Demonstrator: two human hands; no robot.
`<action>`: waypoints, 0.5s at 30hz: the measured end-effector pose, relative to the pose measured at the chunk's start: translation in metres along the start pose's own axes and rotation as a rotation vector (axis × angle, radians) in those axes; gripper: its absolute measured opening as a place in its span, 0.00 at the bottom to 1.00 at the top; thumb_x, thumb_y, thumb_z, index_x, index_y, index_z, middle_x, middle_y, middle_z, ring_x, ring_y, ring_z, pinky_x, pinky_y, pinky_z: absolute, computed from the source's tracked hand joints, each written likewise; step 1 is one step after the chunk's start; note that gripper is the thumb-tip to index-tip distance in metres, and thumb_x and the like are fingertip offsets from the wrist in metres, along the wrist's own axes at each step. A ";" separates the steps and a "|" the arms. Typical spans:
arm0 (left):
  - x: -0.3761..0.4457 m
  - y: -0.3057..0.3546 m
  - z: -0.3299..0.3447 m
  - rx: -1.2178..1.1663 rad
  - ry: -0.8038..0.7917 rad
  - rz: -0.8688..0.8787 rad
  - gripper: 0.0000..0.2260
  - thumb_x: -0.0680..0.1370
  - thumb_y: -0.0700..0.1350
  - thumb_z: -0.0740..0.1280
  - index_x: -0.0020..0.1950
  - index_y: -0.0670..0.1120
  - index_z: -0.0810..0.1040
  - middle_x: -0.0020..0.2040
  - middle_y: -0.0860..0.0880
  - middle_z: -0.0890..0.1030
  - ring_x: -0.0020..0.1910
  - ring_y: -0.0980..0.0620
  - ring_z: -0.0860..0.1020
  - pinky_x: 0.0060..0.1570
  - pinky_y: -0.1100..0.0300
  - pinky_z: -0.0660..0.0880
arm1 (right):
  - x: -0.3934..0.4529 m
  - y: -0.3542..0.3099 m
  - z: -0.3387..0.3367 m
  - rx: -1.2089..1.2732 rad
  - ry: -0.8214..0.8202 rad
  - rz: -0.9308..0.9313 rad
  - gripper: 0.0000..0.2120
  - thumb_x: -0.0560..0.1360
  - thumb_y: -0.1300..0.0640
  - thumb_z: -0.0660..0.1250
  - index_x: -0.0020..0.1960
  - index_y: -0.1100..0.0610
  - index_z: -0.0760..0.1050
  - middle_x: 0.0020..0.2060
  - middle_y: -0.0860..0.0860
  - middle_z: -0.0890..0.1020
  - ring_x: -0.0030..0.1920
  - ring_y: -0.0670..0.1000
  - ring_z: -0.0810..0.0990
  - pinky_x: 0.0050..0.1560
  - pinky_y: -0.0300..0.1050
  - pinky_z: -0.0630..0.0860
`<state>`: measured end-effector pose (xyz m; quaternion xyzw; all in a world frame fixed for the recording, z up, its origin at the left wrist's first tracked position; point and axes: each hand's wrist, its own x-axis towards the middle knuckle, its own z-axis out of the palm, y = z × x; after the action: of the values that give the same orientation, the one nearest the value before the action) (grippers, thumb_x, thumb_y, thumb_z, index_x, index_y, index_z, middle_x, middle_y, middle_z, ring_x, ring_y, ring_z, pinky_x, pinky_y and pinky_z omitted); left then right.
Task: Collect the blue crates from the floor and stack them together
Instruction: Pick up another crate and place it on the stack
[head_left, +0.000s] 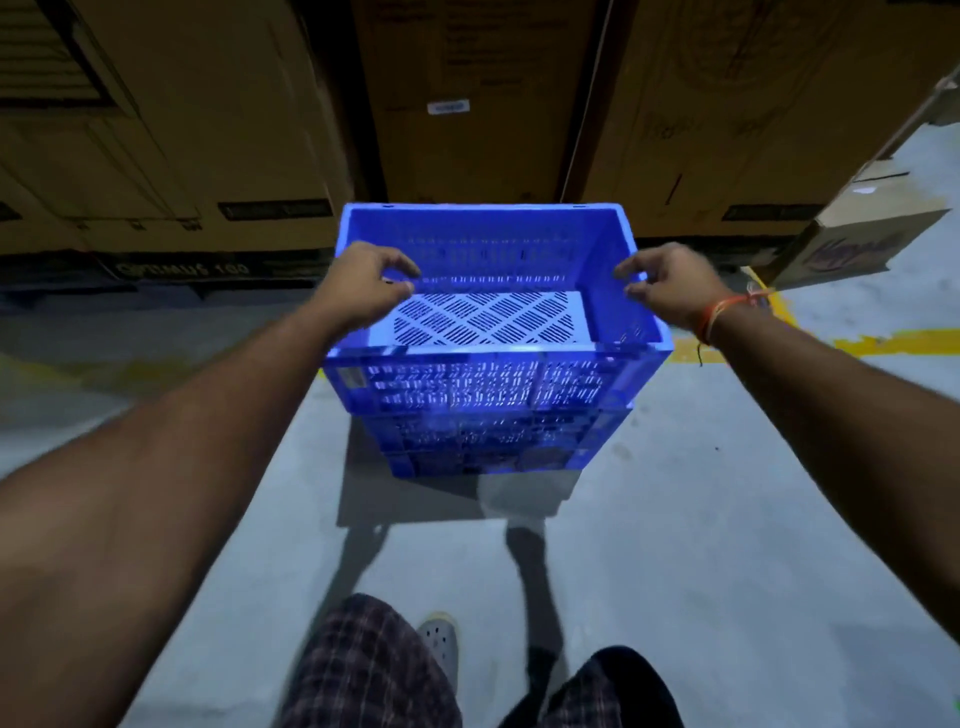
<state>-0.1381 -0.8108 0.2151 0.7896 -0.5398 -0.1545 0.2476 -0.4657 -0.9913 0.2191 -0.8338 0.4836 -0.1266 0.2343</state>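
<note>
Three blue crates (493, 374) sit nested in a stack at the centre of the frame, on the grey concrete floor (701, 519). We count them from the three layers of slotted wall visible on the near side; the top crate (488, 249) is open to us, its perforated base pale under the light. Our left hand (363, 291) is at the top crate's left rim, thumb and fingers curved over the edge with a small gap between them; whether they actually clasp the rim or only hover at it we cannot tell. Our right hand (665, 286) mirrors it at the right rim, fingers loosely bent toward the plastic, and here too contact is unclear. A reddish thread band (719, 317) circles the right wrist.

Behind the stack, across the top of the frame, stand large brown cardboard boxes (483, 104). Another cardboard box (862, 228) leans in at the upper right. A yellow painted line (893, 343) runs along the floor at right. At the bottom, we see plaid trousers (374, 670) and a pale perforated shoe (441, 639).
</note>
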 end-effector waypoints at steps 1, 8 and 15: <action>0.014 -0.011 0.011 0.051 0.003 0.019 0.10 0.77 0.42 0.70 0.57 0.46 0.84 0.37 0.45 0.80 0.32 0.50 0.75 0.38 0.64 0.70 | 0.013 0.010 0.008 -0.039 0.030 0.010 0.14 0.72 0.63 0.70 0.57 0.56 0.83 0.52 0.57 0.84 0.47 0.48 0.77 0.51 0.38 0.69; 0.071 -0.087 0.052 0.315 0.186 -0.001 0.11 0.73 0.45 0.72 0.55 0.49 0.84 0.35 0.42 0.77 0.43 0.40 0.81 0.54 0.51 0.78 | 0.067 0.047 0.049 -0.290 0.108 0.013 0.16 0.70 0.57 0.70 0.57 0.50 0.82 0.56 0.62 0.79 0.52 0.59 0.79 0.51 0.41 0.71; 0.046 -0.103 0.045 0.246 0.241 -0.054 0.12 0.72 0.46 0.74 0.55 0.52 0.85 0.43 0.37 0.83 0.44 0.39 0.84 0.52 0.50 0.81 | 0.057 0.048 0.071 -0.287 0.163 -0.042 0.14 0.70 0.58 0.70 0.55 0.52 0.83 0.52 0.60 0.84 0.51 0.60 0.82 0.55 0.48 0.78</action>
<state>-0.0639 -0.8330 0.1216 0.8410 -0.4997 0.0021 0.2077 -0.4422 -1.0422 0.1326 -0.8557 0.4965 -0.1282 0.0703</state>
